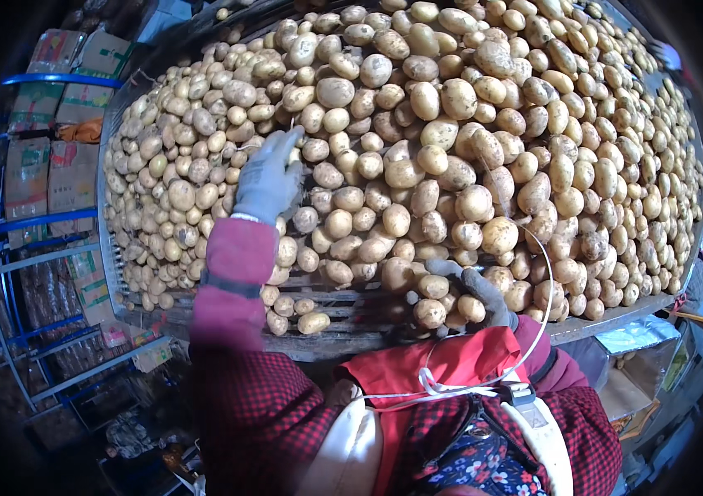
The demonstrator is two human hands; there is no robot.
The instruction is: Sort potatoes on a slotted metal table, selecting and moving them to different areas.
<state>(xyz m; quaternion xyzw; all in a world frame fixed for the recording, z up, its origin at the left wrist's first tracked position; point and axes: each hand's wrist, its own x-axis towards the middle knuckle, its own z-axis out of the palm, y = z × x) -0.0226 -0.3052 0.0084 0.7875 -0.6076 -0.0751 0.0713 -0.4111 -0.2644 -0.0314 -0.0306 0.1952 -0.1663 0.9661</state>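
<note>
A large heap of potatoes (382,167) covers a slatted sorting table (351,310) before me. My left hand (270,173), in a pale grey glove, reaches onto the heap where small potatoes on the left meet larger ones. Its fingers point away from me over a few potatoes; whether it grips one is hidden. Close to the table's near edge, my right hand (483,291), in a darker grey glove, cups several potatoes (431,313). Its fingertips show around them, while the palm is covered.
Blue metal racks (48,223) with flattened cardboard boxes (73,173) stand at the left. A box with a plastic liner (630,372) sits below the table at right. A white cord (546,279) curves from my apron over the heap. Another person's gloved hand (667,56) shows at far right.
</note>
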